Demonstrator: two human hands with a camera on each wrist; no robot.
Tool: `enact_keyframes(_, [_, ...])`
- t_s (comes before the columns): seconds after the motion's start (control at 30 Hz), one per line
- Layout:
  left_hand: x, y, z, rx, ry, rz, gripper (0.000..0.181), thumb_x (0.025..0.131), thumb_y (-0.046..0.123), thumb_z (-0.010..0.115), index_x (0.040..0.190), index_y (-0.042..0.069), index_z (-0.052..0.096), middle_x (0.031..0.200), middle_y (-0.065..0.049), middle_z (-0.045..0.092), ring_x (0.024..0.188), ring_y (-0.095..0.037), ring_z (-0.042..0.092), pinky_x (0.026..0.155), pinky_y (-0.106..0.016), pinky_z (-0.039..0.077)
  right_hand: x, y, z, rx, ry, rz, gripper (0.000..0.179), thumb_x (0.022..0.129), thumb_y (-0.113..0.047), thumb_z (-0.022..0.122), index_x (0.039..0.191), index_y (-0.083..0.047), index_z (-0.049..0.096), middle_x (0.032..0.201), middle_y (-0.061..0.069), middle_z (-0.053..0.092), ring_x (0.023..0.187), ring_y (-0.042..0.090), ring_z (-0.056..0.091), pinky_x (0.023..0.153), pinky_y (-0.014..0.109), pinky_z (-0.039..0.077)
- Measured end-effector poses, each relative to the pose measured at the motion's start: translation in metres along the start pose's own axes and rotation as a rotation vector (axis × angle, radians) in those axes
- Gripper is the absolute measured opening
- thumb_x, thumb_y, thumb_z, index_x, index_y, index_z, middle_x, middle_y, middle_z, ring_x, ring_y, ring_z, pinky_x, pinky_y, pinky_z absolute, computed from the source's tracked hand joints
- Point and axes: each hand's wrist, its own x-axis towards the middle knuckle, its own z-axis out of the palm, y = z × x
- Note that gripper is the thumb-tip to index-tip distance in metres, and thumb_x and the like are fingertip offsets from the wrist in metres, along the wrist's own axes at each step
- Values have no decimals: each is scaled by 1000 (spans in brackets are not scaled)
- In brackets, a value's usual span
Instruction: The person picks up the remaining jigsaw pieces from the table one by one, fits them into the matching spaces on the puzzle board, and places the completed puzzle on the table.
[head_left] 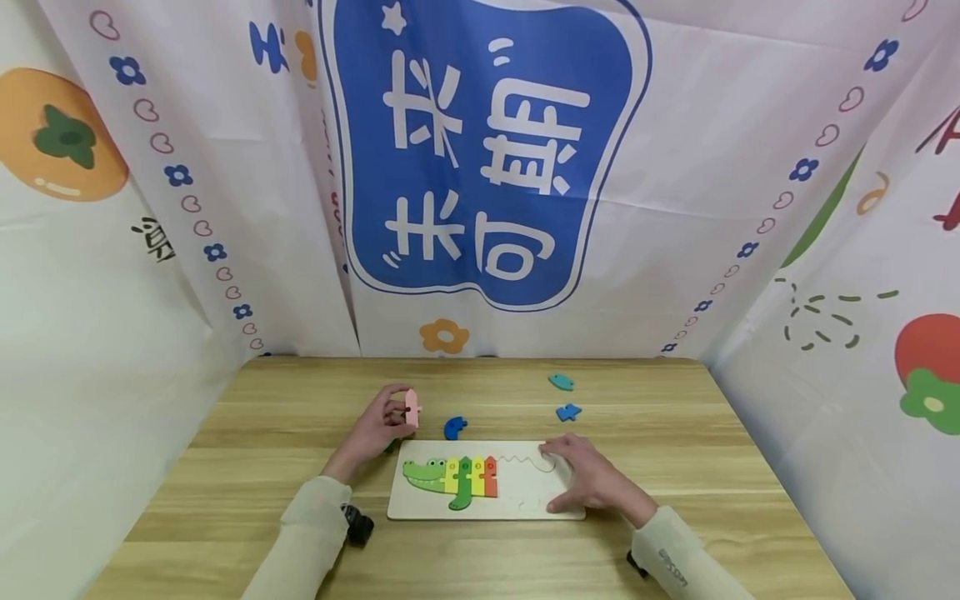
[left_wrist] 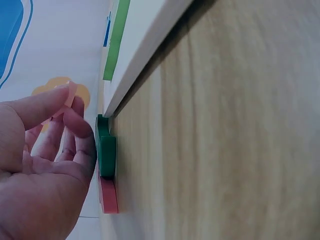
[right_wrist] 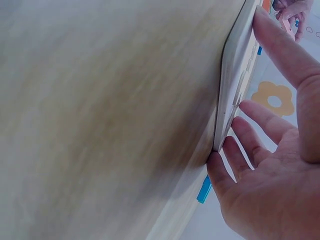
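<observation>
My left hand (head_left: 380,422) pinches a pink puzzle piece (head_left: 412,408) between thumb and fingers, raised beyond the board's far left corner. A wooden puzzle board (head_left: 525,510) lies flat on the table. On it, the crocodile's green head (head_left: 423,473) joins yellow, green and red body pieces, with a bare outline to their right. My right hand (head_left: 592,477) touches the board's right end, its fingers spread and fairly straight. Beneath my left hand, a dark green piece (left_wrist: 107,156) and a pinkish-red piece (left_wrist: 108,196) show in the left wrist view.
Past the board's far edge lies a dark blue curved piece (head_left: 454,428). Farther right are a blue piece (head_left: 568,412) and a teal piece (head_left: 561,382). The wooden table (head_left: 480,562) meets a printed cloth backdrop (head_left: 675,275) at its back edge.
</observation>
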Motion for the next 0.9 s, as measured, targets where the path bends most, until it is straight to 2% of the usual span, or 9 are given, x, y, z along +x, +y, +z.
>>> enact_keyframes(0.13, [1, -2, 1, -40, -15, -9, 67, 99, -6, 63, 157, 4, 31, 137, -29, 61, 105, -27, 64, 83, -26, 53, 1, 1, 0, 0, -2, -3, 95, 65, -36, 100, 146, -9, 58, 146, 16, 54, 135, 41, 47, 109, 66, 43])
enact_keyframes(0.4, [0, 1, 3, -79, -35, -62, 61, 104, 1, 56, 161, 7, 33, 143, -23, 60, 111, -25, 61, 83, -31, 53, 1, 4, 1, -7, 0, -7, 95, 65, -37, 100, 145, -8, 59, 147, 16, 53, 136, 41, 47, 110, 66, 42])
enact_keyframes(0.53, [-2, 3, 3, -81, -37, -83, 53, 105, 4, 56, 155, 1, 43, 139, -23, 61, 109, -24, 59, 86, -31, 53, 0, 4, 2, -2, 1, -21, 94, 65, -37, 99, 145, -8, 59, 146, 16, 53, 135, 41, 47, 109, 66, 43])
enact_keyframes(0.63, [-3, 3, 3, -94, -36, -87, 44, 106, 5, 55, 149, -2, 50, 135, -24, 61, 103, -25, 57, 83, -30, 51, 0, 3, 2, 3, 0, -25, 94, 66, -37, 99, 145, -8, 59, 145, 16, 54, 133, 40, 48, 108, 65, 44])
enact_keyframes(0.77, [-3, 3, 3, -113, -28, -97, 44, 110, 13, 49, 153, 3, 48, 128, -25, 61, 90, -23, 53, 73, -27, 48, 0, 3, 1, 1, 2, -12, 94, 65, -36, 100, 145, -8, 59, 145, 16, 53, 134, 40, 48, 109, 65, 43])
enact_keyframes(0.9, [-2, 4, 4, -140, -8, -108, 45, 113, 20, 42, 156, 7, 45, 122, -25, 61, 92, -25, 58, 77, -29, 52, 0, 2, 1, -1, -1, 1, 94, 64, -35, 100, 145, -9, 59, 146, 16, 53, 135, 41, 47, 109, 66, 43])
